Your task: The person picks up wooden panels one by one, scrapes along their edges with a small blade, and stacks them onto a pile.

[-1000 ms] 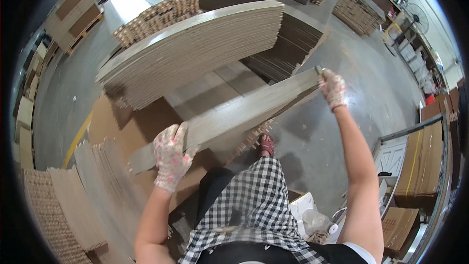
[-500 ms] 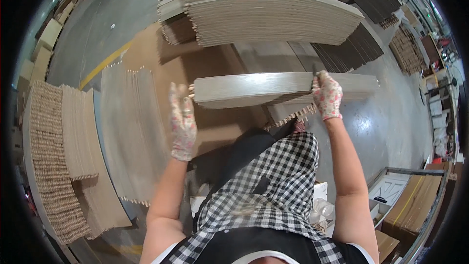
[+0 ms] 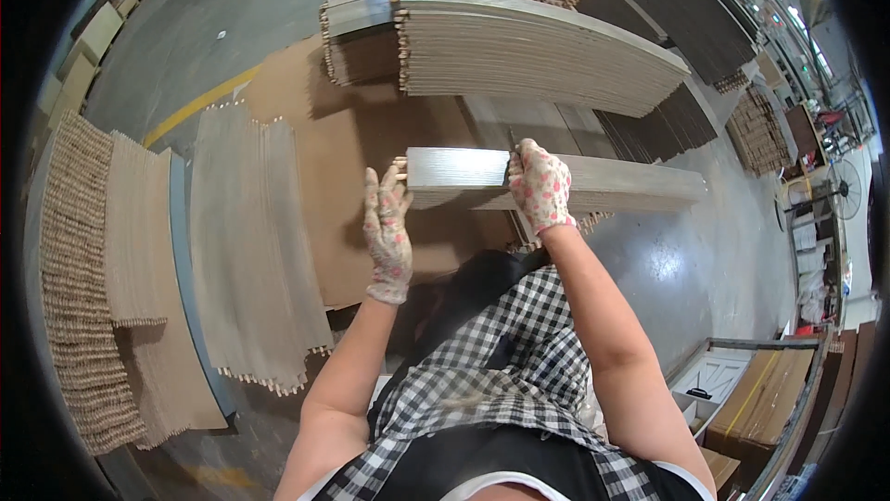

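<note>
A stack of long greyish wood boards (image 3: 640, 184) lies crosswise before me, with pale wooden pegs (image 3: 400, 168) sticking out of its left end. My right hand (image 3: 541, 188), in a white glove with pink-red dots, is closed around a small dark thing (image 3: 512, 165) and rests over the top board. The fingers hide most of that dark thing, so its kind does not show. At the pegged end is my left hand (image 3: 387, 237), gloved alike, fingers stretched upward and holding nothing; its fingertips are close to the pegs.
Beyond lies a taller stack of similar boards (image 3: 538, 51) with dark boards (image 3: 663, 121) beside it. Brown cardboard (image 3: 343, 158) lies underneath. Board piles (image 3: 246, 241) stand to my left, more pegged pieces (image 3: 79, 288) farther left. A framed cart with cartons (image 3: 760, 394) is at lower right.
My right hand has slid left along the top board with the dark thing. My left hand has shifted right, nearer the pegged end. The whole view has turned slightly.
</note>
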The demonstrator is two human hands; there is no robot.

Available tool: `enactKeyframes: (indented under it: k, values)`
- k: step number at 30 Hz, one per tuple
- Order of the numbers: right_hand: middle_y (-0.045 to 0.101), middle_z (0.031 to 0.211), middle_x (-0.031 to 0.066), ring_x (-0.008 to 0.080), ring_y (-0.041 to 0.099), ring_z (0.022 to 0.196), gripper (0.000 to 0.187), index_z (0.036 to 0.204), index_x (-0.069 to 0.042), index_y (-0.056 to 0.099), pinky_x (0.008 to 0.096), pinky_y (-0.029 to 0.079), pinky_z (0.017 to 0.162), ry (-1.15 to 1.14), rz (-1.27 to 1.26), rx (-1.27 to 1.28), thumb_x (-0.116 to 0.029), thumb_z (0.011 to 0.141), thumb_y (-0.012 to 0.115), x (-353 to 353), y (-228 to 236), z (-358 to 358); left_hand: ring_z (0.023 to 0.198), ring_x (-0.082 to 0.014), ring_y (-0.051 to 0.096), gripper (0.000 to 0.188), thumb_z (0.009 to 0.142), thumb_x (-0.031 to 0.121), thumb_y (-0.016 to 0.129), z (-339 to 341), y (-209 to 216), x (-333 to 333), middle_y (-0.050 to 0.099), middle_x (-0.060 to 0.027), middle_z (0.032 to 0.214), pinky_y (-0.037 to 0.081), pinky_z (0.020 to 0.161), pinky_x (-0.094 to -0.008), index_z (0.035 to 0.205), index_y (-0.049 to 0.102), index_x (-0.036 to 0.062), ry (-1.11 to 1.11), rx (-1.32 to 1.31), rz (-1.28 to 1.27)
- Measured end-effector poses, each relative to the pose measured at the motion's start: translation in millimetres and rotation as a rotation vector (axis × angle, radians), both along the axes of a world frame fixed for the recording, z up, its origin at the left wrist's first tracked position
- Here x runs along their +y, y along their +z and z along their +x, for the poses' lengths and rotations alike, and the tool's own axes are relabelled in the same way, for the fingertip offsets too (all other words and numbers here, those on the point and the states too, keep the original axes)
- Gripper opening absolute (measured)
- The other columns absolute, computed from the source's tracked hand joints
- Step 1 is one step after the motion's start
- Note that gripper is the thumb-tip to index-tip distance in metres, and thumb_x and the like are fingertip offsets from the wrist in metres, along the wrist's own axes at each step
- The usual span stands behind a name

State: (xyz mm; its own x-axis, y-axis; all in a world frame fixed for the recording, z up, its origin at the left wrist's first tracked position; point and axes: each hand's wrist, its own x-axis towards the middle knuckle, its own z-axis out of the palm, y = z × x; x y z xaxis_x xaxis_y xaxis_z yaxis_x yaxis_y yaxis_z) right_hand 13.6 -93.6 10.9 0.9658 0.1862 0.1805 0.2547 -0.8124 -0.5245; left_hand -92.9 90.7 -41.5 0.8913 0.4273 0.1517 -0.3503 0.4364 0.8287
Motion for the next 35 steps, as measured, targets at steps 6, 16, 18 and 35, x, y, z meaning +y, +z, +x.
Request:
enactKeyframes:
  k: [6,16,18,35]
  values:
    - [0.064,0.077,0.0118,0.0287,0.065,0.070,0.010,0.080,-0.008,0.059,0.0398,0.051,0.058,0.396,-0.101,-0.183,-0.010,0.072,0.063,123.4,3.6,-48.0,0.132,-0.0231,0.033,0.061,0.099,0.042,0.031,-7.0,17.3,5.3,0.031,-0.0153,0.145,0.026,0.110,-0.0368,0.141,0.027,-0.0021,0.099,0.289,0.013]
    - [0.061,0.076,0.0110,0.0309,0.061,0.070,0.003,0.075,-0.010,0.054,0.0420,0.050,0.061,-0.083,0.133,-0.211,-0.010,0.075,0.057,-85.6,-9.0,5.0,0.118,-0.0263,0.049,0.034,0.086,0.006,0.056,15.7,71.1,-25.4,0.056,-0.0101,0.122,0.036,0.101,-0.0394,0.120,0.055,0.0039,0.210,-0.124,1.078]
    - [0.064,0.081,0.0134,0.0344,0.062,0.076,0.012,0.087,-0.015,0.064,0.0418,0.050,0.064,-0.342,-0.136,-0.296,-0.017,0.075,0.061,-196.0,-5.9,16.8,0.120,-0.0315,0.046,0.047,0.078,0.020,0.067,35.1,80.6,-49.3,0.054,-0.0117,0.123,0.034,0.102,-0.0420,0.122,0.053,0.0079,0.109,-0.135,1.360]
    - [0.061,0.078,0.0000,0.0062,0.052,0.070,0.015,0.094,0.001,0.062,0.0220,0.044,0.065,-0.366,0.607,-0.111,-0.013,0.089,0.060,-174.5,-42.0,-148.3,0.107,-0.0312,0.050,0.074,0.069,0.032,0.074,-45.9,59.7,3.2,0.054,-0.0125,0.116,0.039,0.094,-0.0463,0.131,0.045,0.0059,0.135,0.128,1.650]
